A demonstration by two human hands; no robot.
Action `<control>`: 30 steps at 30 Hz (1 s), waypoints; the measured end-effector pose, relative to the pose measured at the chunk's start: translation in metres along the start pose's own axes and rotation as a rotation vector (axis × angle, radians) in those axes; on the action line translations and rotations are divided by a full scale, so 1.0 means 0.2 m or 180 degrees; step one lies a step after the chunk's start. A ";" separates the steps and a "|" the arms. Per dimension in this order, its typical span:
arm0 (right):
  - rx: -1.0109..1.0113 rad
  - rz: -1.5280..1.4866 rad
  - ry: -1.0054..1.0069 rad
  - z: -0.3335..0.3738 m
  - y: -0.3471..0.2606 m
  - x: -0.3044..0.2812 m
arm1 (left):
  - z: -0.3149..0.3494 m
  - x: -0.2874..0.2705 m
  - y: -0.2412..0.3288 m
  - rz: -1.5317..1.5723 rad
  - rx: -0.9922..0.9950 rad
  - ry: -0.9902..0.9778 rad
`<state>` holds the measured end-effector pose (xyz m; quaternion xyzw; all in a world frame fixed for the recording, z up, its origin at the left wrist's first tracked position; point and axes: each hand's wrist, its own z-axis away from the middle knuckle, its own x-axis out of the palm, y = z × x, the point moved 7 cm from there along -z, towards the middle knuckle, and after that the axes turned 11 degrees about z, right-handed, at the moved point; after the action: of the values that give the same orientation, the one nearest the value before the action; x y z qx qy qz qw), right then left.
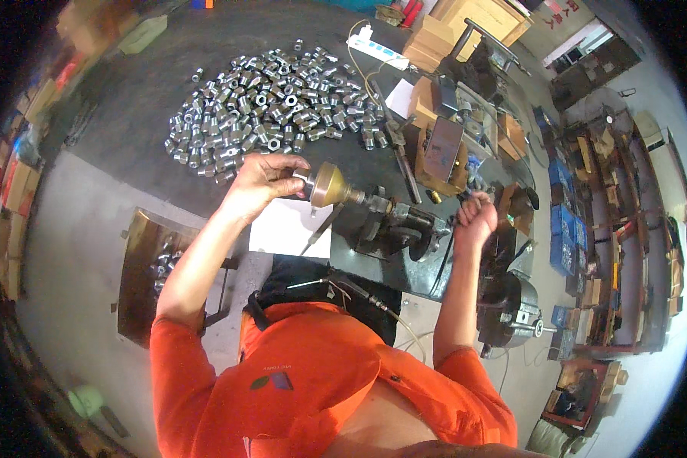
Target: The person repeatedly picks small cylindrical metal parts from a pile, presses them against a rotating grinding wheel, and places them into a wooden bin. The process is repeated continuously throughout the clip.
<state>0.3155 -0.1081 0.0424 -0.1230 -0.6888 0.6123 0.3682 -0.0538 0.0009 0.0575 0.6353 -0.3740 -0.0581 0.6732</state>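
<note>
My left hand [261,183] pinches a small metal hex fitting [303,176] between thumb and fingers. The fitting sits at the wide end of a brass-coloured cone-shaped head [329,185], and I cannot tell how far it reaches inside. Behind the cone runs the shaft of a dark bench-mounted machine [393,229]. To the right of this machine, my right hand [475,220] is closed like a fist; whatever it grips is hidden by the fingers. Beyond my left hand a large heap of similar metal fittings [275,107] covers the dark bench top [137,145].
White paper [278,237] lies under the cone. At the right stand an open cardboard box [443,179], a phone-like dark slab [444,143] and a white power strip [378,52]. An air gun [351,290] with a hose lies before me. A wooden drawer [133,267] holds fittings.
</note>
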 end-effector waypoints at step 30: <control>-0.0212 -0.0225 -0.0045 0.51 -0.04 -0.10 | 0.00 0.05 -0.02 -0.0301 0.0106 -0.0063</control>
<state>0.2651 -0.1988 0.0448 -0.1065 -0.7152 0.5765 0.3805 -0.0444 -0.0052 0.0587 0.6628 -0.3511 -0.0898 0.6553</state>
